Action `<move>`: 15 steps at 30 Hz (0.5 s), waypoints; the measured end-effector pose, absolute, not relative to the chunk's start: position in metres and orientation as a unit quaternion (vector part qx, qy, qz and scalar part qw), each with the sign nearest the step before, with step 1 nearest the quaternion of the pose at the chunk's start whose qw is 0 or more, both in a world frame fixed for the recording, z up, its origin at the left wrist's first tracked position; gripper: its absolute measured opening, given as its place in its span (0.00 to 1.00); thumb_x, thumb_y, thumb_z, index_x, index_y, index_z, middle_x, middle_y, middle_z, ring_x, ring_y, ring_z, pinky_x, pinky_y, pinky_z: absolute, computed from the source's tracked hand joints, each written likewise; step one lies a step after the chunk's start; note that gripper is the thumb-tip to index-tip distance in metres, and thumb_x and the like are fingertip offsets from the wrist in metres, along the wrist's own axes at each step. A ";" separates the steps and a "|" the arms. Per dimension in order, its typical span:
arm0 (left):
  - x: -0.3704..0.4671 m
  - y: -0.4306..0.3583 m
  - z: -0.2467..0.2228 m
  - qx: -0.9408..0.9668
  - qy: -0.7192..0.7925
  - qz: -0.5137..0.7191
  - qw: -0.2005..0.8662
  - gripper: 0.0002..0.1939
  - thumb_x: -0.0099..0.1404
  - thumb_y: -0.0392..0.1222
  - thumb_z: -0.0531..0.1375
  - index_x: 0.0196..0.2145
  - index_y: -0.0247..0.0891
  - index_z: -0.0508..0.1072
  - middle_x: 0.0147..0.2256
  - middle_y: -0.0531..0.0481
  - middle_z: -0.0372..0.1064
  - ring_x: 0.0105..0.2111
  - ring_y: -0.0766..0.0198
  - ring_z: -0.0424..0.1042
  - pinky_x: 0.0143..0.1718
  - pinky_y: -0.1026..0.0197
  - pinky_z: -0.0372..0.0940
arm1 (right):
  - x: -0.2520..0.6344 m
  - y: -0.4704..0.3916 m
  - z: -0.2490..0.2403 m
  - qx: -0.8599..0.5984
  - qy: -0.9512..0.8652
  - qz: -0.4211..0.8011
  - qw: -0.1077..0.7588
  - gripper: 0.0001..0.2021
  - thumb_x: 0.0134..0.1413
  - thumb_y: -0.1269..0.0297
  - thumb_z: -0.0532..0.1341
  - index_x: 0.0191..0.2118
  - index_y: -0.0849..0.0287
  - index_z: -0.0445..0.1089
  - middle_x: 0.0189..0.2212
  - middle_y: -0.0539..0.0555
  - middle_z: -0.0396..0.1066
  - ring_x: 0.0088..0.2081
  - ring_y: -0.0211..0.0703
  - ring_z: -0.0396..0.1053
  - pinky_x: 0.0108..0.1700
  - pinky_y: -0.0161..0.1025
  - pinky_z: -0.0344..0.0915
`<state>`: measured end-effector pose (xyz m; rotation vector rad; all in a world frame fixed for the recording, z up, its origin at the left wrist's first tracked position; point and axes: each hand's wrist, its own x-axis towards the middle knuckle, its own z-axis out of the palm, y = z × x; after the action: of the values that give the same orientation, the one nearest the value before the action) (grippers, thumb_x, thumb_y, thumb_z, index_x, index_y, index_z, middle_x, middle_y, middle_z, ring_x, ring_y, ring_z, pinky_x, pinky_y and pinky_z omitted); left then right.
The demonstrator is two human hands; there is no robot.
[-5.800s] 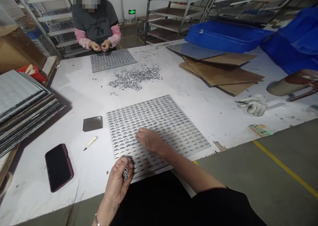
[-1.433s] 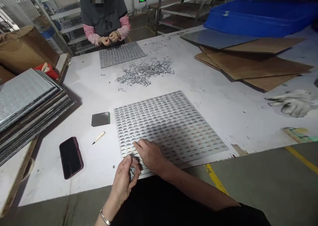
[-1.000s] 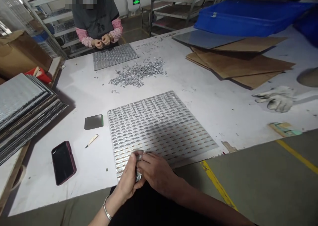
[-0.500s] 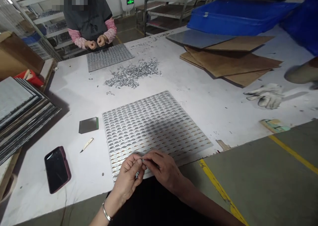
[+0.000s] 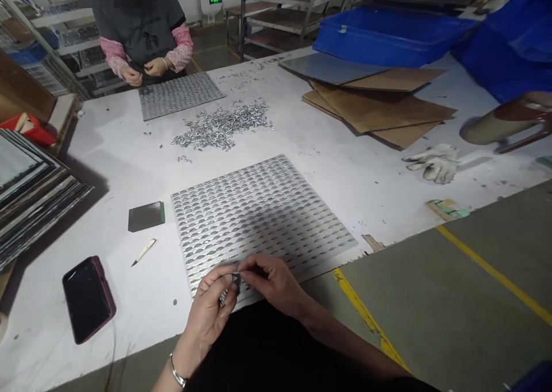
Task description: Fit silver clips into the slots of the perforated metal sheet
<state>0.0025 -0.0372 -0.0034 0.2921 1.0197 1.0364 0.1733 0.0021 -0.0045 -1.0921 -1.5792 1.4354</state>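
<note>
My left hand (image 5: 214, 294) is closed, thumb and fingers pinching a small grey leaf-shaped metal piece (image 5: 235, 275). More such pieces seem to lie in its curled fingers. My right hand (image 5: 269, 280) pinches at the same piece from the other side, fingertips meeting those of the left. Both hands hover over the near edge of a silvery sheet (image 5: 259, 208) with rows of leaf-shaped slots. Its far rows hold dark grey pieces; the nearer rows show small brownish spots. Beyond it a loose heap of the metal pieces (image 5: 228, 126) lies on the white table.
Left of the sheet are a dark square plate (image 5: 146, 216), a small knife (image 5: 144, 252) and a phone (image 5: 88, 300). A stack of sheets (image 5: 38, 191) stands farther left. Cardboard (image 5: 379, 107), a blue bin (image 5: 379, 38) and gloves (image 5: 433, 163) lie right. Across, a person (image 5: 144, 41) handles another sheet (image 5: 183, 95).
The view has shifted, so everything sits slightly farther left. My two hands stay together at the small piece, the right fingertips still against it. The person opposite has moved their hands slightly.
</note>
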 end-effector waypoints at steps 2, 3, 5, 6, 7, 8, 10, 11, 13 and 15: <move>0.002 -0.037 -0.003 0.130 0.477 0.469 0.731 0.13 0.58 0.42 0.68 0.40 0.34 0.77 0.19 0.56 0.62 0.17 0.76 0.53 0.16 0.71 0.42 | 0.183 0.012 -0.009 -0.456 -0.642 0.503 0.356 0.07 0.61 0.63 0.59 0.37 0.58 0.72 0.31 0.50 0.74 0.33 0.39 0.71 0.37 0.35 0.66; 0.003 -0.037 -0.003 0.130 0.484 0.471 0.726 0.13 0.58 0.42 0.68 0.41 0.35 0.76 0.21 0.54 0.65 0.18 0.76 0.54 0.16 0.71 0.44 | 0.188 0.019 -0.012 -0.487 -0.656 0.460 0.349 0.06 0.61 0.63 0.58 0.37 0.59 0.71 0.31 0.51 0.74 0.33 0.40 0.71 0.38 0.36 0.66; 0.003 -0.035 -0.003 0.135 0.492 0.474 0.717 0.12 0.58 0.42 0.69 0.39 0.36 0.76 0.26 0.51 0.70 0.19 0.76 0.55 0.17 0.72 0.46 | 0.197 0.034 -0.020 -0.546 -0.680 0.367 0.323 0.05 0.60 0.66 0.58 0.37 0.59 0.70 0.32 0.52 0.73 0.35 0.42 0.70 0.41 0.39 0.65; 0.003 -0.034 -0.003 0.140 0.493 0.474 0.716 0.11 0.58 0.42 0.69 0.37 0.36 0.76 0.28 0.50 0.71 0.20 0.76 0.55 0.17 0.72 0.46 | 0.199 0.042 -0.024 -0.563 -0.692 0.329 0.310 0.04 0.60 0.67 0.58 0.36 0.59 0.69 0.33 0.52 0.73 0.36 0.42 0.70 0.43 0.40 0.65; 0.004 -0.033 -0.002 0.145 0.491 0.473 0.716 0.11 0.57 0.42 0.70 0.36 0.35 0.75 0.28 0.50 0.71 0.19 0.76 0.55 0.17 0.72 0.46 | 0.200 0.048 -0.029 -0.571 -0.703 0.301 0.297 0.04 0.60 0.68 0.57 0.36 0.59 0.69 0.33 0.53 0.72 0.37 0.43 0.70 0.44 0.40 0.64; 0.004 -0.032 -0.002 0.150 0.490 0.472 0.718 0.11 0.57 0.42 0.70 0.34 0.35 0.75 0.28 0.50 0.71 0.19 0.76 0.54 0.16 0.72 0.45 | 0.199 0.054 -0.033 -0.571 -0.716 0.283 0.286 0.04 0.60 0.69 0.57 0.35 0.59 0.68 0.34 0.53 0.72 0.38 0.43 0.70 0.45 0.40 0.64; 0.004 -0.031 -0.003 0.155 0.488 0.462 0.724 0.12 0.57 0.43 0.70 0.34 0.35 0.74 0.27 0.50 0.70 0.19 0.76 0.53 0.16 0.71 0.43 | 0.193 0.061 -0.040 -0.566 -0.735 0.261 0.267 0.05 0.60 0.70 0.56 0.34 0.59 0.68 0.33 0.53 0.72 0.38 0.42 0.69 0.45 0.38 0.63; 0.004 -0.030 -0.003 0.157 0.488 0.458 0.726 0.12 0.57 0.44 0.70 0.34 0.35 0.74 0.27 0.51 0.69 0.19 0.76 0.52 0.16 0.71 0.42 | 0.190 0.063 -0.042 -0.568 -0.738 0.254 0.260 0.05 0.60 0.71 0.56 0.33 0.59 0.67 0.33 0.53 0.72 0.38 0.42 0.69 0.45 0.37 0.63; 0.003 -0.030 -0.004 0.160 0.486 0.450 0.732 0.12 0.58 0.45 0.69 0.34 0.35 0.74 0.27 0.51 0.69 0.18 0.76 0.52 0.16 0.71 0.41 | 0.183 0.064 -0.045 -0.571 -0.745 0.248 0.241 0.06 0.61 0.71 0.55 0.33 0.58 0.67 0.32 0.52 0.71 0.36 0.41 0.68 0.42 0.35 0.62; 0.001 -0.031 -0.006 0.162 0.482 0.445 0.737 0.11 0.59 0.44 0.68 0.34 0.34 0.74 0.27 0.51 0.68 0.19 0.76 0.52 0.16 0.70 0.42 | 0.180 0.063 -0.046 -0.571 -0.750 0.248 0.223 0.07 0.62 0.70 0.54 0.32 0.58 0.67 0.32 0.52 0.71 0.34 0.39 0.68 0.38 0.34 0.61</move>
<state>0.0008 -0.0310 -0.0063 0.3551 1.0586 0.9774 0.1799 0.0632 -0.0463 -1.5782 -2.0713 0.6854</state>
